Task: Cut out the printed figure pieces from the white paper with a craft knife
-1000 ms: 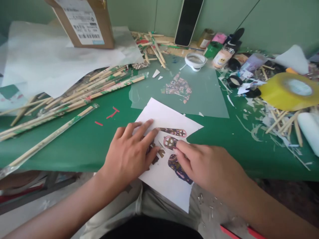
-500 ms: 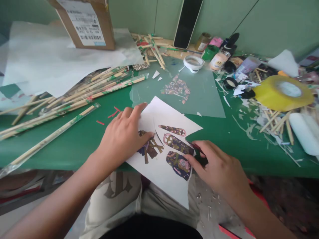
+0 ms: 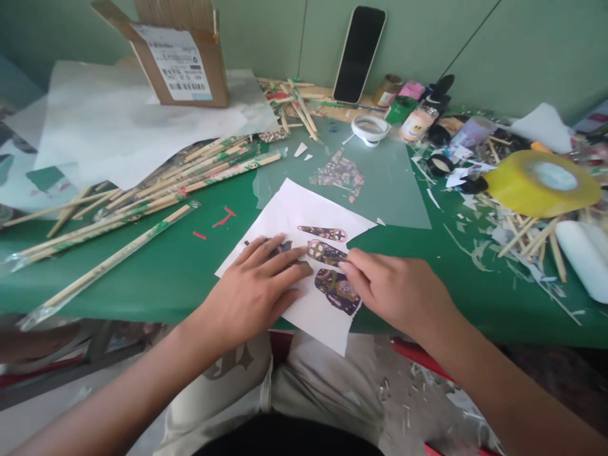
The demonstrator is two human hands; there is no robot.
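Note:
A white paper sheet (image 3: 289, 202) printed with dark flowered shapes lies at the table's front edge, its lower corner hanging over. My left hand (image 3: 261, 285) rests flat on its left half, fingers spread, partly covering one printed shape (image 3: 280, 248). Thumb and fingers of my right hand (image 3: 389, 285) are closed over the sheet's right edge, at the end of a rounded printed strip (image 3: 327, 253); what they hold is hidden. Above that strip is a narrower printed strip (image 3: 323, 234). Below it sits a wider printed piece (image 3: 337, 291), close to my right fingertips.
Behind the sheet, a translucent mat (image 3: 394, 183) carries a patterned cut-out (image 3: 339, 174) and a white tape roll (image 3: 369, 130). Wrapped chopsticks (image 3: 190, 183) lie left. A carton (image 3: 190, 69) and a phone (image 3: 360, 57) stand behind. Yellow tape (image 3: 513, 180), small jars (image 3: 418, 120) and scraps crowd the right.
My left hand has moved down and left, flattening onto the sheet. My right hand has shifted up and left; the dark object at its fingers no longer shows. The sheet has shifted left.

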